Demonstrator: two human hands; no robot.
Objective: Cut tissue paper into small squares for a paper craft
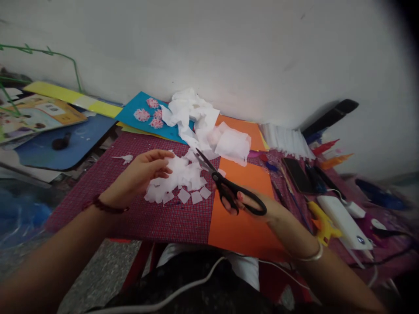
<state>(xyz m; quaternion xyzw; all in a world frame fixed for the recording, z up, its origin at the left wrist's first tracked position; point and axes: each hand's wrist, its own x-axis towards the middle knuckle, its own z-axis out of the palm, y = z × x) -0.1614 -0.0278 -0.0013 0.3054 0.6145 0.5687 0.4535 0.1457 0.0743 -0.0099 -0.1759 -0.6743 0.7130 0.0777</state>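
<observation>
Black-handled scissors (229,187) are held in my right hand (253,201), fingers through the handle loops, blades slightly parted and pointing away to the left. My left hand (147,168) hovers at the left side of a heap of small white paper squares (178,176). Its fingers are curved and a little apart, and I see nothing between them. Several loose squares lie at the heap's near edge. Behind it are a crumpled white tissue strip (188,111) and a folded piece of thin white paper (234,144). Orange card (242,231) lies under my right hand.
Blue card with pink fluffy blossoms (156,114) lies at the back left. On the right are a dark phone (297,174), a yellow glue gun (322,222) and a white power bank (343,222) with cables. A picture book (42,113) lies far left. The wall stands behind.
</observation>
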